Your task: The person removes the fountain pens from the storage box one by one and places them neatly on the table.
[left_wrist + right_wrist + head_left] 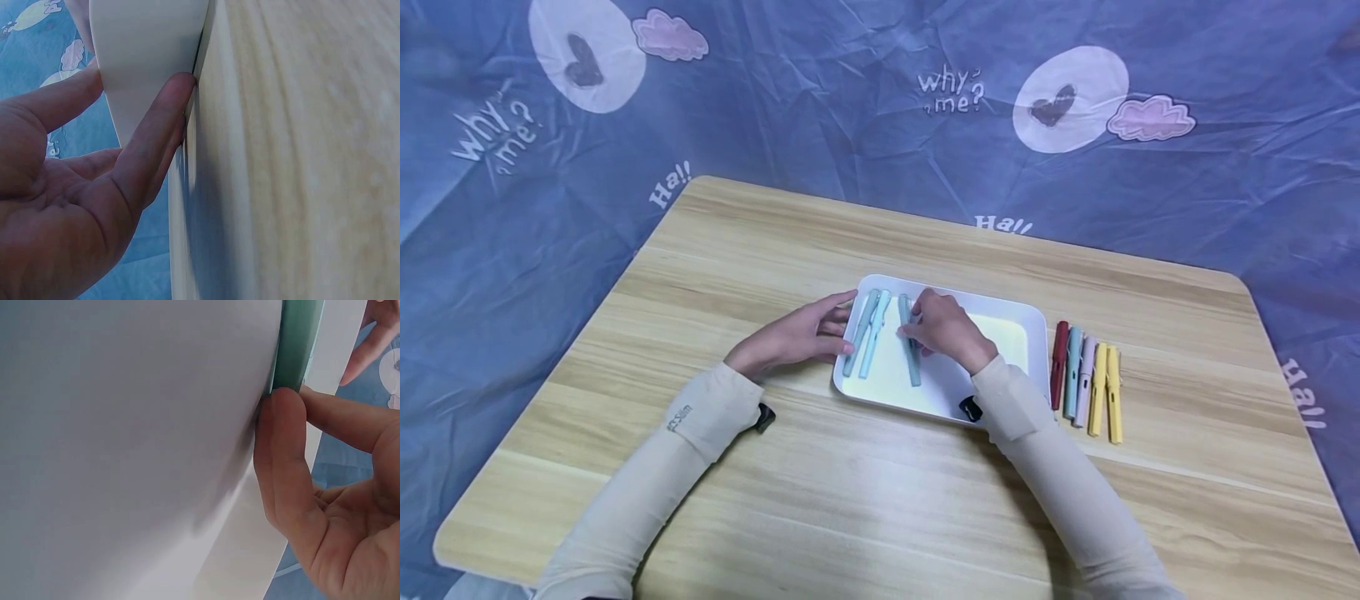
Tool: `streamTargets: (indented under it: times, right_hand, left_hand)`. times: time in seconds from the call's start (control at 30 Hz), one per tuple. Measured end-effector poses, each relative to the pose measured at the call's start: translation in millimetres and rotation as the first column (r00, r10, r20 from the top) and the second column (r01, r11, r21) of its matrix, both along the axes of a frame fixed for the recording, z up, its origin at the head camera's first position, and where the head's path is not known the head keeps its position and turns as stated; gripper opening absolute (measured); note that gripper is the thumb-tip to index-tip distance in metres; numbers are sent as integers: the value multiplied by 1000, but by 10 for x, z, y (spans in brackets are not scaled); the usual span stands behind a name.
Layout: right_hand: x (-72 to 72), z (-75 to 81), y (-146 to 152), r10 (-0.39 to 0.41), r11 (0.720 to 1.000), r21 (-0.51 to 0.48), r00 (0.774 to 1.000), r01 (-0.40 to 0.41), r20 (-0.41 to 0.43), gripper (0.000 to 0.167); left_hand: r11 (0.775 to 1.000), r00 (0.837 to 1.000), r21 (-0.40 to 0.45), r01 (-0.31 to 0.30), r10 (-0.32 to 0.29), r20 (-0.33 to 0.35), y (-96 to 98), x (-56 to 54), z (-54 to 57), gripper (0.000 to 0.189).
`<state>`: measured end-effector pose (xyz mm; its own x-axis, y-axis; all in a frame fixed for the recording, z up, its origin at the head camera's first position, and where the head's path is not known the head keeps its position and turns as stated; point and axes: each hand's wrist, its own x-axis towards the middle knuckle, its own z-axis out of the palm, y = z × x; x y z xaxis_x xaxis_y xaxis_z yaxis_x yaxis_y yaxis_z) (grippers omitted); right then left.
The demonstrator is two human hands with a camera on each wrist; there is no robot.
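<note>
A white tray (pixel 940 406) lies on the wooden table. My left hand (pixel 797 335) holds its left side, the thumb over the rim and the fingers against the outer wall (pixel 147 56). Inside, a grey-teal pen (pixel 859 337) and a light-blue pen (pixel 874 337) lie side by side by the left wall. To their right, my right hand (pixel 946 323) pinches another grey-teal pen (pixel 914 367) between thumb and fingers. In the right wrist view this pen (pixel 299 347) is close over the tray floor, and the fingertips cover part of it.
Right of the tray, several pens lie in a row on the table: a dark red pen (pixel 1059 367), a teal pen (pixel 1072 375), a lilac pen (pixel 1084 383) and two yellow pens (pixel 1114 400). A blue printed cloth (pixel 850 100) hangs behind the table (pixel 850 500).
</note>
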<state>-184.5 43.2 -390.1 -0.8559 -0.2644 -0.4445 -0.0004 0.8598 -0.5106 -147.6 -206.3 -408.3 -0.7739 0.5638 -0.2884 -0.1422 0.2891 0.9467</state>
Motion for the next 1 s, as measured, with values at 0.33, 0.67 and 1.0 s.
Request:
streamTargets:
  times: [0.33, 0.67, 1.0]
  right_hand:
    - [-14, -38, -1, 30, 999, 27, 999, -29, -17, 30]
    - [15, -25, 4, 31, 999, 9, 999, -31, -34, 29]
    - [54, 58, 20, 52, 998, -29, 996, -55, -79, 24]
  left_hand:
    - [1000, 1000, -1, -5, 5, 1, -1, -22, -23, 91]
    - [1000, 1000, 0, -1, 1, 0, 7, -24, -18, 91]
    - [1000, 1000, 5, 5, -5, -8, 10, -16, -10, 90]
